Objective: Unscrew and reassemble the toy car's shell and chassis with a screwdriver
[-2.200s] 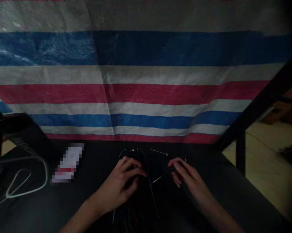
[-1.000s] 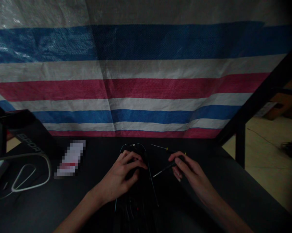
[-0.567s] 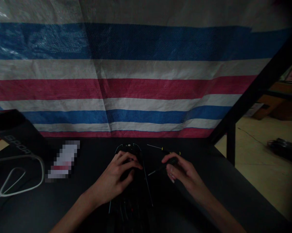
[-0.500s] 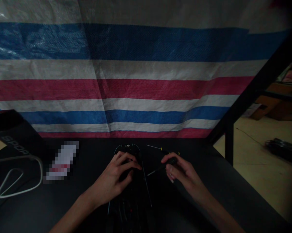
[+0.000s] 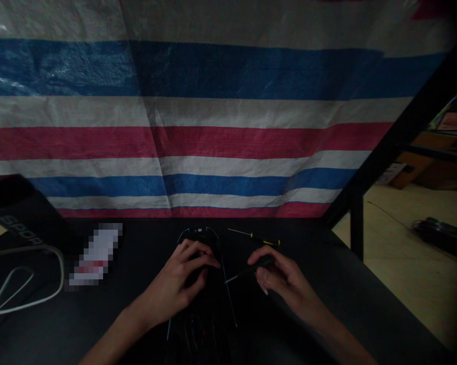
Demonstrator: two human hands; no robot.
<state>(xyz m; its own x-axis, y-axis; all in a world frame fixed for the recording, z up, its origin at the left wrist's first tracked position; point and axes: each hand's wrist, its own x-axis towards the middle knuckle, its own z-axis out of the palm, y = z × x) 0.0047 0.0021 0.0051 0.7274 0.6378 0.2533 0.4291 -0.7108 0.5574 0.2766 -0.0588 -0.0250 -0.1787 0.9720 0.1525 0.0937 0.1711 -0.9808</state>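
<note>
A long black object with thin light-blue edge strips and a rounded far end [image 5: 200, 231] lies on the dark table in front of me; most of its detail is lost in shadow. Over its far part my left hand [image 5: 188, 271] is closed, with bent fingers across the top and the thumb on the near side. My right hand [image 5: 279, 271] grips the dark handle of a screwdriver [image 5: 239, 276], whose thin shaft points left and down to the object's right edge strip. Whether the tip touches is unclear. A second screwdriver [image 5: 264, 240], black and yellow, lies behind my right hand.
At the left stand a black box [image 5: 21, 218] marked "SPOR" and a looped white cable [image 5: 26, 307]. A pale, blurred-out item [image 5: 99, 253] lies beside them. Striped sheeting [image 5: 213, 111] hangs behind the dark table [image 5: 365, 294]; a black frame post [image 5: 357, 223] rises at right.
My right hand has shifted slightly left and down, and the screwdriver's tip now meets the object's right edge in view. My left hand stays where it was. The view has tilted slightly.
</note>
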